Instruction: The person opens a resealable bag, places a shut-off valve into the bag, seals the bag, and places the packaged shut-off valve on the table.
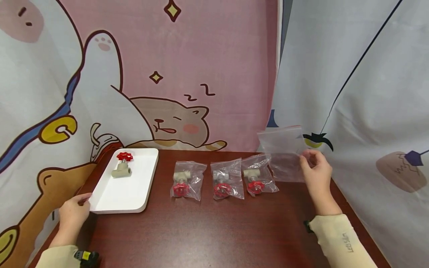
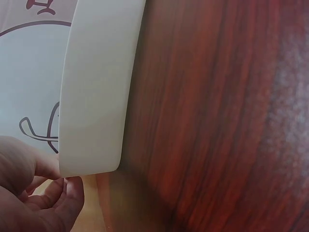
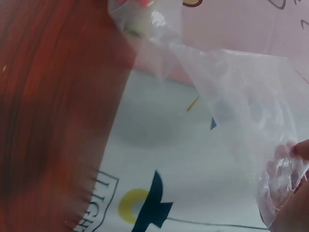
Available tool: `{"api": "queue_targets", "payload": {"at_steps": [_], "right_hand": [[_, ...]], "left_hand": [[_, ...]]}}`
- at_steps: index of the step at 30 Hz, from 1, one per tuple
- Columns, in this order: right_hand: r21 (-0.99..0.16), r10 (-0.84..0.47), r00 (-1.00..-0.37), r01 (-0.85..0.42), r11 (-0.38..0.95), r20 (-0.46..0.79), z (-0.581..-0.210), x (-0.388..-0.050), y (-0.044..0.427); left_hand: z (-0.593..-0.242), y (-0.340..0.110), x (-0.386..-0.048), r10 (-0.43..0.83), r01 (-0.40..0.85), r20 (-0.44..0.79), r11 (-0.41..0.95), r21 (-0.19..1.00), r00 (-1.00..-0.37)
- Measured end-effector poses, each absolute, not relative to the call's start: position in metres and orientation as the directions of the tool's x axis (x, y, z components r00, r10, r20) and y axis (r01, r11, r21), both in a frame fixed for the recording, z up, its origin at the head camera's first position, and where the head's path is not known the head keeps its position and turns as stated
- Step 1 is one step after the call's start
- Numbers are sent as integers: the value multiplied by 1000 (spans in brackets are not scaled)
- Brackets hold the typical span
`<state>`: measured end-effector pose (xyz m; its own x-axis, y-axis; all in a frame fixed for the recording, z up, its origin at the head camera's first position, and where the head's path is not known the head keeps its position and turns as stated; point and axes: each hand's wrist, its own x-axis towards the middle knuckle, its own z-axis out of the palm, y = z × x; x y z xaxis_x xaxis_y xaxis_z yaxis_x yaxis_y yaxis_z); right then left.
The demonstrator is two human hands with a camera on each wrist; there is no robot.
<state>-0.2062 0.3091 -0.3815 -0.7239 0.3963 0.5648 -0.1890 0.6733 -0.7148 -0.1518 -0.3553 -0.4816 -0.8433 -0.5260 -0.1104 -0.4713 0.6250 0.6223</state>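
Observation:
My left hand (image 1: 74, 213) pinches the near left corner of a white tray (image 1: 117, 203), with its thumb and fingers at the tray's edge. In the tray lies one beige valve (image 1: 121, 169) with a red handwheel. On the right, my right hand (image 1: 316, 171) pinches the side of a clear zip bag (image 1: 285, 149) between thumb and fingers. This bag is held up at the table's far right and looks empty. In the right wrist view the plastic (image 3: 246, 106) hangs crumpled near the fingertips.
Three bagged valves stand in a row on the dark red table (image 1: 207, 230): a left bag (image 1: 193, 186), a middle bag (image 1: 236, 178) and a right bag (image 1: 268, 178), the last close to the held bag. A cartoon-printed curtain (image 1: 218, 44) hangs behind the table.

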Motion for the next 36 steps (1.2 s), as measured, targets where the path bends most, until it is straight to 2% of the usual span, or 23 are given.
{"api": "queue_targets", "payload": {"at_steps": [7,19,36], "right_hand": [[-687,341,-739,-221,692,581,-375,-205,293],[-617,232,-707,-353,704,668,-364,-202,270],[-642,168,-739,-420,642,652,-370,-195,241]], "left_hand": [[-482,-356,-152,-527,-465,-96,632,620,-844],[-481,-354,-151,-530,-467,-96,630,621,-843],[-478,-352,-150,-523,-460,-87,646,609,-848]]}}
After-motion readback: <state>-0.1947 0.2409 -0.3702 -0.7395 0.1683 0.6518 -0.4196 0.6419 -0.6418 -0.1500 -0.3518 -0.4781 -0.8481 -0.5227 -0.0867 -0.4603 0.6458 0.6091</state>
